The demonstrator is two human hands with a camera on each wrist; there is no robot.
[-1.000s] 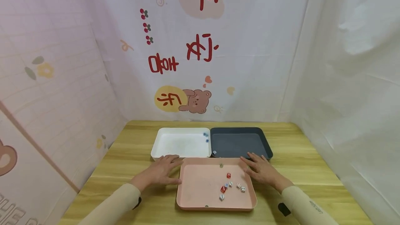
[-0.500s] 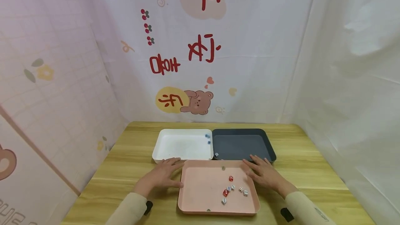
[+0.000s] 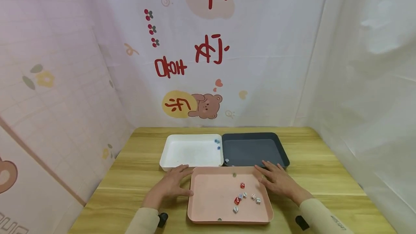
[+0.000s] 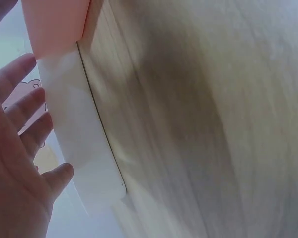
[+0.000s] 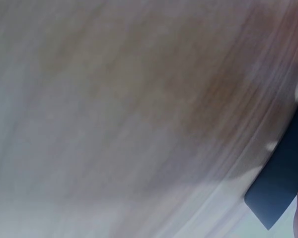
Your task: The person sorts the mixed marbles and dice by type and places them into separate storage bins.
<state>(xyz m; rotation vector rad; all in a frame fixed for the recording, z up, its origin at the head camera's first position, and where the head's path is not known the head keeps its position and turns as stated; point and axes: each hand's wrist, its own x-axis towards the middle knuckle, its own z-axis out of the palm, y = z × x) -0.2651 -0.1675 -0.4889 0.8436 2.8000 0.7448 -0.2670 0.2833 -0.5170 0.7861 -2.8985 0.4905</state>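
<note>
A shallow pink tray [image 3: 211, 205] lies in front of me. On its right half sit several white dice [image 3: 258, 200] and two red dice [image 3: 242, 185]. My left hand [image 3: 173, 185] rests at the tray's left side, fingers spread, the thumb at its rim. In the left wrist view that hand [image 4: 15, 163] shows loosely extended fingers near the pink tray [image 4: 57, 25] and the white tray [image 4: 74, 129]. At the upper right corner of the pink tray lies my right hand [image 3: 279, 181], fingers extended toward the dark tray. Neither hand holds anything.
Behind the pink tray, a white tray [image 3: 188, 151] with several small blue pieces [image 3: 219, 148] stands beside a dark grey tray [image 3: 253, 151] with a small pale die [image 3: 226, 160] at its front left. The wooden table [image 3: 126, 165] is enclosed by printed cloth.
The head view has shifted slightly, and the left forearm has drawn a little to the right. Both hands stay at the sides of the pink tray, and the dice keep their layout.
</note>
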